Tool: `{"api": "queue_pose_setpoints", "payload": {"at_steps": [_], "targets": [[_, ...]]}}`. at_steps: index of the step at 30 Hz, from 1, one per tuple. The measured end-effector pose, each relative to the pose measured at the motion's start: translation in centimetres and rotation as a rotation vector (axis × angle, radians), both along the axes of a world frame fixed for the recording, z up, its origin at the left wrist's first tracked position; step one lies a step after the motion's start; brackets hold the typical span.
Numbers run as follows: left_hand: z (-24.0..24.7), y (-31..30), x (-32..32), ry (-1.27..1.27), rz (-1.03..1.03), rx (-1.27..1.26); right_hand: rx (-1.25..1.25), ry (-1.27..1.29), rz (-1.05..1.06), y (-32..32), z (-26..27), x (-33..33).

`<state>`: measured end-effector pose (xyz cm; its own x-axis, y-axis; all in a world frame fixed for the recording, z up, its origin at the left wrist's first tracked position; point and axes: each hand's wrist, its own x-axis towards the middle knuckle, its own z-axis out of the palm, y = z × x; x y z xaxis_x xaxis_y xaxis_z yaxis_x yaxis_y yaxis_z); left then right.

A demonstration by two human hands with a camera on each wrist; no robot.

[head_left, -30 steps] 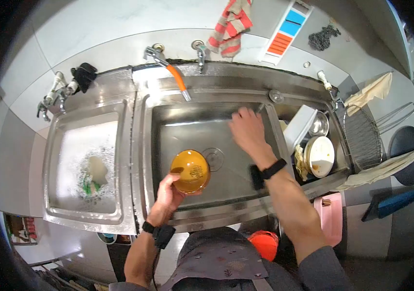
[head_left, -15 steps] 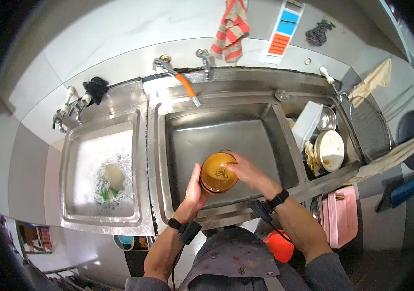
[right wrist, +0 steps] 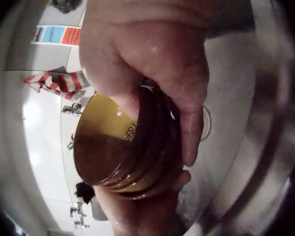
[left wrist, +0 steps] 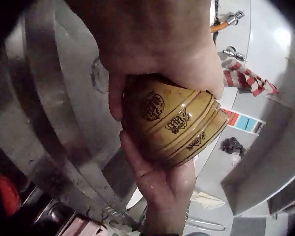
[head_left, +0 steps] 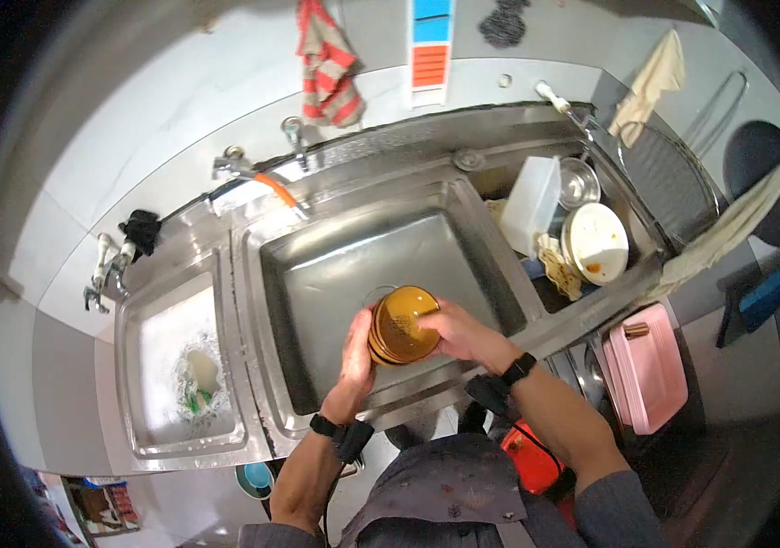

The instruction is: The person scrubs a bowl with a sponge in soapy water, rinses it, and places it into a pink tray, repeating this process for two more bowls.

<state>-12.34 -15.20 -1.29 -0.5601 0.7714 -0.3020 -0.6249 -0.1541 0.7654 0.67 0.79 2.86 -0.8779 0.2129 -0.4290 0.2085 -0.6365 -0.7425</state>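
A nested stack of amber bowls [head_left: 405,320] is held over the near part of the middle sink basin [head_left: 417,242]. My left hand [head_left: 356,354] grips the stack from the left. From the right, my right hand [head_left: 463,331] pinches it, with the thumb inside the top bowl and the fingers along the outside. Dark printed emblems and ridged bands show on the outer walls of the bowls [left wrist: 174,118] in the left wrist view. Several stacked rims show in the right wrist view, along with the top bowl's yellow inside [right wrist: 105,120].
The left basin [head_left: 148,365] contains suds and something green. In the right compartment stand a white container [head_left: 531,205], a metal bowl [head_left: 580,183] and a stained white bowl [head_left: 595,242]. An orange-hosed faucet [head_left: 271,187] reaches over the middle basin. Pink trays [head_left: 659,374] stand below at right.
My right hand has come from the right side of the middle basin to the bowls and now grips them with my left. The head view has turned and shifted.
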Motion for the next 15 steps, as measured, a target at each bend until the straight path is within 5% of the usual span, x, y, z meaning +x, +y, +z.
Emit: {"api": "queue_pose_setpoints", "payload": {"at_steps": [3,5,7,8,10,11,15], "targets": [[3.7,2.5,1.9,0.402,0.024,-0.181,-0.006,0.075,-0.098,2.6,-2.9,0.9],[2.6,4.1,1.8,0.445,0.013,-0.229,0.403,0.252,-0.025,4.2,-4.1,2.0],[2.5,5.5,2.5,0.604,0.021,-0.302,0.285,-0.159,-0.136,4.6,-3.4,2.4],[4.0,6.3,3.3,0.72,0.028,-0.316,0.169,0.181,-0.12,5.0,-1.6,4.0],[6.5,8.1,4.6,0.591,-0.009,-0.289,-0.08,0.174,-0.128,6.4,-4.8,4.4],[7.7,9.0,5.0,0.683,-0.037,-0.362,-0.028,0.09,0.003,7.5,-4.8,5.2],[11.8,12.6,6.6,0.829,-0.147,-0.447,-0.143,0.134,-0.081,8.4,-4.1,6.8]]}}
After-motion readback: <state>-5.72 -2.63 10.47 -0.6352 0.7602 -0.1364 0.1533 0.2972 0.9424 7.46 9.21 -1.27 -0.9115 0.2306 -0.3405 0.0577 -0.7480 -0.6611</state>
